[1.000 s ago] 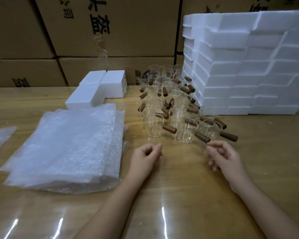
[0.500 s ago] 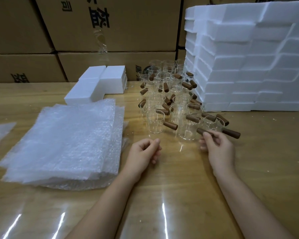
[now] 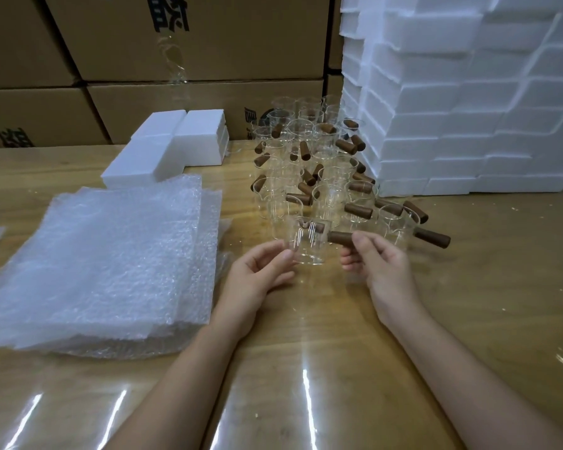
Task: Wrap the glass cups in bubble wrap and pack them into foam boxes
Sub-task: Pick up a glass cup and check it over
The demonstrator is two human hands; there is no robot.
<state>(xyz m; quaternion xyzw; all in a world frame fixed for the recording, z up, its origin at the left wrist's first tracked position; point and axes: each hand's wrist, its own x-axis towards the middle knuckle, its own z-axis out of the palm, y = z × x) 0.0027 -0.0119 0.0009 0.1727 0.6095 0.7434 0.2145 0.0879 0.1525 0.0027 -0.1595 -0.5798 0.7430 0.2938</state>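
Pulled from the cluster [image 3: 309, 164], the clear glass cup with brown wooden handle [image 3: 307, 243] is now between the hands, right hand [image 3: 382, 266] pinching the handle, left hand [image 3: 259, 276] loosely curled beside it; that lone pinch could slip and crack it on the desk [image 3: 306, 326].

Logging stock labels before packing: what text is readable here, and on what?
"盔", top cropped: black print, upper brown cardboard carton.
Lower-left brown carton: black print cut off by the wooden table, unreadable.
Lower-middle brown carton: print behind clear glass cups, unreadable.
White foam boxes, bubble wrap sheets: no text.
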